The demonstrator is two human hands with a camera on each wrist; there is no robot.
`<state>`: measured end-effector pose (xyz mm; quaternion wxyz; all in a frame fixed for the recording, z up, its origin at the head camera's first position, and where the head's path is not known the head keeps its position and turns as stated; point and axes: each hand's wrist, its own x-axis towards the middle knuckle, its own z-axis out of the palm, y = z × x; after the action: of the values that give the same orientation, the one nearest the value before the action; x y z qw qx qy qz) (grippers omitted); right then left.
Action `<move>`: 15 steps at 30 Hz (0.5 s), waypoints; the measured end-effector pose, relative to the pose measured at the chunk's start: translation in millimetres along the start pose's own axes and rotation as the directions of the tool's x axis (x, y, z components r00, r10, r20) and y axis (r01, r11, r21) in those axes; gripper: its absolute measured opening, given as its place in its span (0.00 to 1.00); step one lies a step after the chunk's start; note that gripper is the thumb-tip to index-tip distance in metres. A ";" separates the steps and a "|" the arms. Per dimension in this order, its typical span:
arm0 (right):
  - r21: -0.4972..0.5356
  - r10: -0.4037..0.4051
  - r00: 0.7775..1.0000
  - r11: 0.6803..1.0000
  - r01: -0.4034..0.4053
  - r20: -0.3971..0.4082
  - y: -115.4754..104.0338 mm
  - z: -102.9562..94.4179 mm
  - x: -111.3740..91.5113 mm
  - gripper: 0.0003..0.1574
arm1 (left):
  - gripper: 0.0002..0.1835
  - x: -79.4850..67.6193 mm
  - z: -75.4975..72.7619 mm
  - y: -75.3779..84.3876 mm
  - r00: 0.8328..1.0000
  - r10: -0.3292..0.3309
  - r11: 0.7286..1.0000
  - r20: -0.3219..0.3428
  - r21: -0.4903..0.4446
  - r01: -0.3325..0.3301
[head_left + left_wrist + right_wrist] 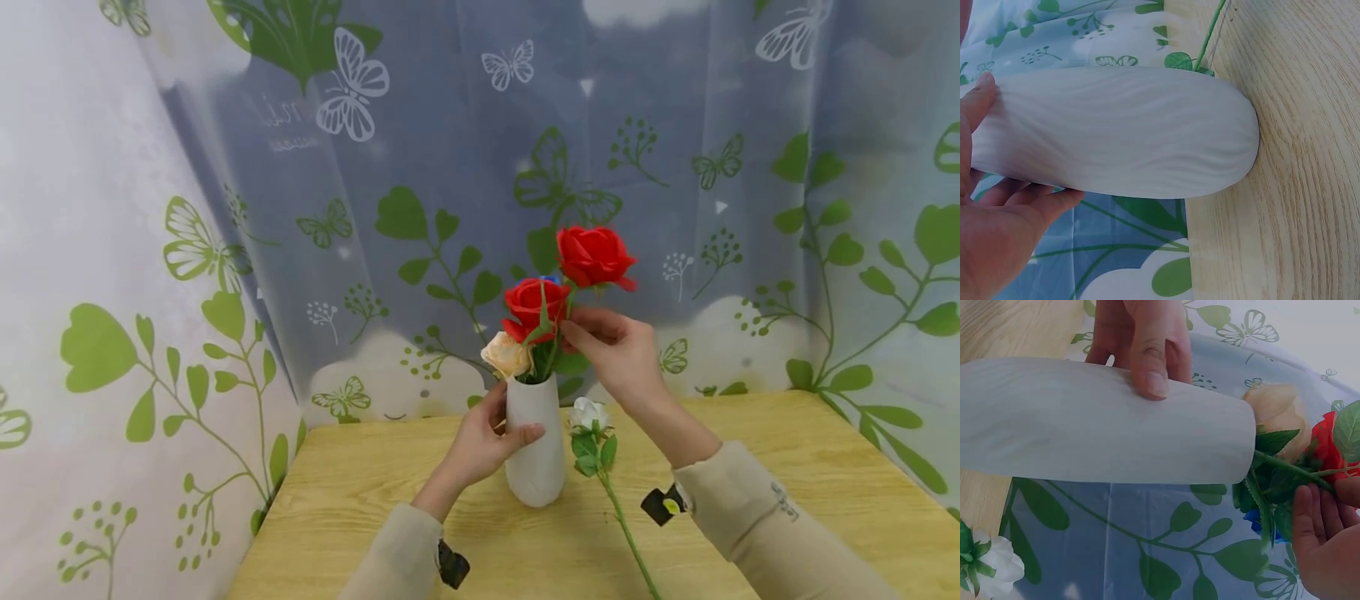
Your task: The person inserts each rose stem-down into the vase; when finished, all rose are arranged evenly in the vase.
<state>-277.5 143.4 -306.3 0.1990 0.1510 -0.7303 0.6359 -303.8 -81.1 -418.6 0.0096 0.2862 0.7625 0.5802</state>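
Observation:
A white vase [537,454] with faint wavy ridges stands upright on the table. My left hand [480,443] grips its upper part, thumb across the front and fingers round the far side. Above the rim, my right hand [621,354] pinches the green stem [1297,469] of a red rose; the stem enters the vase mouth. One red rose [596,257] stands highest, another red rose [531,307] sits lower left. A cream rose [507,355] leans over the rim, and a blue flower [1260,524] is mostly hidden behind leaves.
A white rose [588,414] with a long green stem lies on the wooden table [360,517], right of the vase. Behind the table hangs a blue-grey curtain [450,125] printed with leaves and butterflies; pale printed cloth stands at both sides.

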 end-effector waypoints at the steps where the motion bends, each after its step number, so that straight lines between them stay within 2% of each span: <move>1: -0.016 0.000 1.000 1.000 0.000 -0.001 1.7 -0.1 -0.4 0.19 | 0.40 -0.2 0.1 -0.3 1.000 0.002 1.000 0.001 -0.001 -0.002; 5: -0.109 -0.015 1.000 0.994 0.016 0.009 11.8 1.0 -3.2 0.16 | 0.39 0.4 0.0 -0.5 1.000 0.012 1.000 -0.001 0.003 -0.012; 8: -0.173 -0.054 0.997 0.983 0.061 0.050 20.6 4.0 -6.4 0.13 | 0.40 0.5 -0.5 -0.7 1.000 0.009 1.000 0.000 0.004 -0.009; 11: -0.199 -0.094 0.992 0.974 0.109 0.083 28.9 6.3 -8.6 0.10 | 0.41 0.0 -0.7 -1.1 1.000 0.001 1.000 0.002 0.005 -0.001; 15: -0.230 -0.083 0.993 0.968 0.101 0.088 37.1 5.5 -10.8 0.10 | 0.40 -0.1 -0.1 -1.4 1.000 0.004 1.000 0.002 0.011 -0.004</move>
<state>-286.2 143.0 -344.3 0.2160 0.1849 -0.7994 0.5292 -304.3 -81.5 -419.9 0.0078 0.2882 0.7651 0.5757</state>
